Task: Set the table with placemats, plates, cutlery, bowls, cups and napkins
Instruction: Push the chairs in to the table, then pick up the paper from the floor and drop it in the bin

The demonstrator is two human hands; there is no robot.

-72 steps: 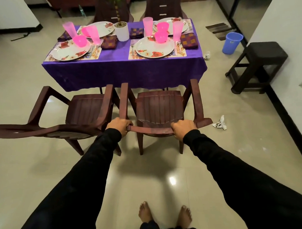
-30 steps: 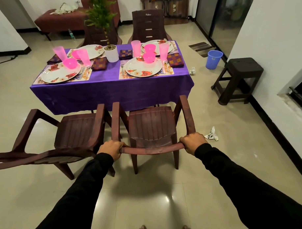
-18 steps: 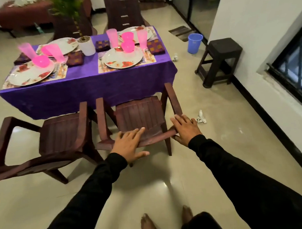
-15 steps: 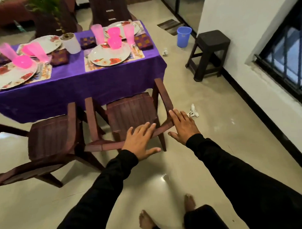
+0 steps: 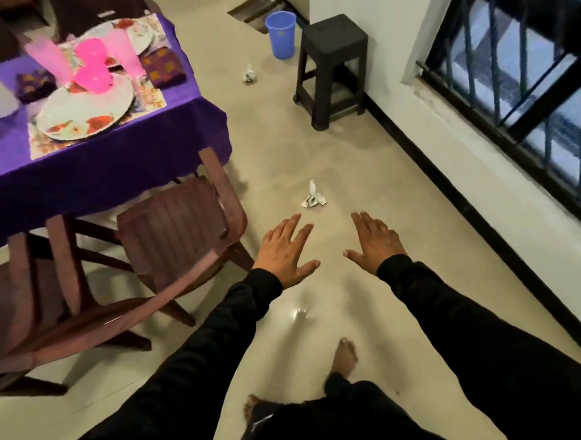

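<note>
- Over the bare floor (image 5: 362,158), the left hand (image 5: 281,253) and right hand (image 5: 375,243) hover palm-down, each grip wide, fingers spread and holding nothing.
- Just left of the left hand stands a brown chair (image 5: 174,224), apart from its fingers.
- Just ahead of both hands, a crumpled paper (image 5: 312,198) lies on the floor.
- Far up-left of the hands, the purple tabletop (image 5: 93,167) carries a floral plate (image 5: 84,113) on a placemat (image 5: 146,98), a pink bowl (image 5: 93,78), pink cups (image 5: 122,49) and a folded napkin (image 5: 163,68).
- Far ahead of the right hand stand a dark stool (image 5: 335,67) and a blue bucket (image 5: 281,34).
</note>
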